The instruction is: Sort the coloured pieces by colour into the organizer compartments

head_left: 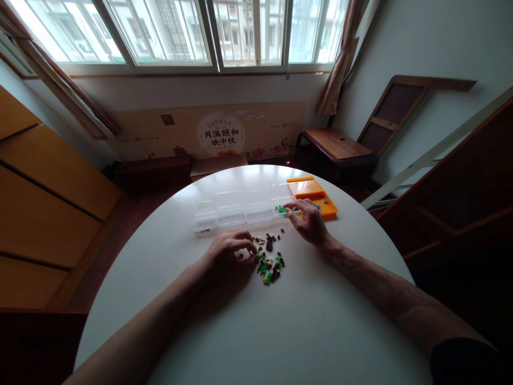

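A small heap of tiny green, brown and pale building bricks (pixel 269 261) lies on the round white table (pixel 280 331). My left hand (pixel 230 255) rests at the heap's left edge, fingertips curled on a few pieces. My right hand (pixel 308 218) reaches to the rightmost compartment of a row of clear plastic boxes (pixel 236 211), where green pieces (pixel 281 209) lie; its fingers pinch close together over them, and what they hold is too small to tell.
An orange tray (pixel 310 190) with a few small pieces sits just right of the clear boxes. A wooden chair (pixel 336 144) and leaning boards stand beyond the table at the right. Wooden cabinets are at the left, windows ahead.
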`<state>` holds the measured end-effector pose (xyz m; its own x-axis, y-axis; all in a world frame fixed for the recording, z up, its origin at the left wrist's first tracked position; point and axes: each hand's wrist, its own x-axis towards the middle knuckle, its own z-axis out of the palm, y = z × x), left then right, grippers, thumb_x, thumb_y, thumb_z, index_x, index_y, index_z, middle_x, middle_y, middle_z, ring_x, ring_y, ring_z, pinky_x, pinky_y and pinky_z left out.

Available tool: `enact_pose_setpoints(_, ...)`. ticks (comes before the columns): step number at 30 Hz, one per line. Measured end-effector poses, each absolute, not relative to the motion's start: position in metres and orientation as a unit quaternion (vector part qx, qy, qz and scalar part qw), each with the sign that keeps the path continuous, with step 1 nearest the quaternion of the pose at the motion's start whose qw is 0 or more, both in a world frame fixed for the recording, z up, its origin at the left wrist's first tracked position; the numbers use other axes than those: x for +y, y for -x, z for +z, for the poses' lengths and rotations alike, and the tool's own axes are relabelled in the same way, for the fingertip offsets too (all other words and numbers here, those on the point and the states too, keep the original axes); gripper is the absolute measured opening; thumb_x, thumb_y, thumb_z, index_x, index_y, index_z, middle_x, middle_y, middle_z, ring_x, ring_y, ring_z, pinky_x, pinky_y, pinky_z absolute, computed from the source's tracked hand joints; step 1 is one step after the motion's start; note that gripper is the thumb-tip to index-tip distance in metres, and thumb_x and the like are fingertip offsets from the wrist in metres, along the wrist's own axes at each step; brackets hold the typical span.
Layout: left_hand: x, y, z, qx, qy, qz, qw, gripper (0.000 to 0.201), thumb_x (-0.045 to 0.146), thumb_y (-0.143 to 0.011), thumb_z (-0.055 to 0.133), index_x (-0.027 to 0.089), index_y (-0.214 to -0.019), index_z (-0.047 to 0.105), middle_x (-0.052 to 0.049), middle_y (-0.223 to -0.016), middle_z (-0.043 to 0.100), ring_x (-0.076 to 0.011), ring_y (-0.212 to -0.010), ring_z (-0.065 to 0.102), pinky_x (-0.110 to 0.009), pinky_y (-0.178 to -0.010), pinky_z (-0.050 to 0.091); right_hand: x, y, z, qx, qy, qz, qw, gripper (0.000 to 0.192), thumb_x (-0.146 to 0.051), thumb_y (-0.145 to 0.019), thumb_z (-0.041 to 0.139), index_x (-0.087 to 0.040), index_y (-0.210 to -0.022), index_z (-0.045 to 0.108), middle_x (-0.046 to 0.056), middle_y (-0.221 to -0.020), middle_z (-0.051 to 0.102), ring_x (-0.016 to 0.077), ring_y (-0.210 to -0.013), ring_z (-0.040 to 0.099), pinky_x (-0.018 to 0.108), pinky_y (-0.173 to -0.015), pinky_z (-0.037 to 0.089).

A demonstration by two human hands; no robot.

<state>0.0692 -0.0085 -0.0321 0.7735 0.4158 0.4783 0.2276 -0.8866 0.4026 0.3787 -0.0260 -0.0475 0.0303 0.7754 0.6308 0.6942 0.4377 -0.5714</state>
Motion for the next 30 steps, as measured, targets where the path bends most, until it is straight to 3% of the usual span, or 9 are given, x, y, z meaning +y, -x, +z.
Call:
enact_pose_setpoints(13, -0.0087, -0.0719, -0.0326, 0.17, -0.934, 0.259, 0.18, 0.013, 0.029, -0.105, 0.071, 0.022, -0.096, 0.077, -0.004, -0.097, 0.077, -0.0138, -0.077, 0.068, -0.024, -0.07, 0.051, -0.0278, -0.3776, -0.0494, -0.722, 0.504, 0.041, 0.472, 0.012, -0.023, -0.104, 0.066, -0.025, -0.103, 0.078, 0.005, -0.102, 0.081, 0.0286, -0.101, 0.072, 0.046, -0.102, 0.052)
enact_pose_setpoints(20, -0.0102, -0.0695, -0.0309, 0.163, -0.937, 0.239, 0.196, 0.006, 0.028, -0.097, 0.075, 0.023, -0.099, 0.078, -0.005, -0.1, 0.076, -0.0173, -0.085, 0.072, -0.026, -0.077, 0.056, -0.0283, -0.377, -0.0502, -0.734, 0.493, 0.044, 0.465, 0.012, -0.023, -0.104, 0.066, -0.026, -0.104, 0.078, 0.004, -0.1, 0.079, 0.0264, -0.096, 0.071, 0.044, -0.099, 0.052)
enact_pose_setpoints(30, -0.0106, -0.0734, -0.0312, 0.158, -0.939, 0.254, 0.168, 0.007, 0.024, -0.103, 0.071, 0.023, -0.098, 0.077, -0.004, -0.098, 0.076, -0.0138, -0.079, 0.069, -0.023, -0.072, 0.052, -0.0295, -0.3753, -0.0473, -0.742, 0.478, 0.048, 0.467, 0.011, -0.021, -0.103, 0.067, -0.025, -0.104, 0.077, 0.005, -0.101, 0.079, 0.0258, -0.096, 0.071, 0.044, -0.097, 0.053)
